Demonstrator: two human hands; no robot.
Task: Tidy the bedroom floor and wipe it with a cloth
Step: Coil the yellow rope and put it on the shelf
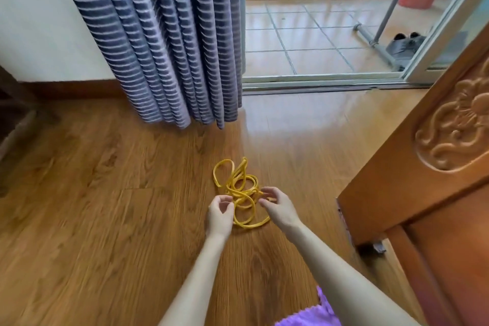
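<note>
Both hands, left hand [219, 213] & right hand [276, 205], curl at the yellow cord [239, 188] w/ grip unclear, so I'd gather every loop before lifting.

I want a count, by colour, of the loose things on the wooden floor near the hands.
Yellow: 1, the tangled cord, between the left hand and the right hand.
Purple: 1, the cloth at the bottom edge.
Total: 2
</note>
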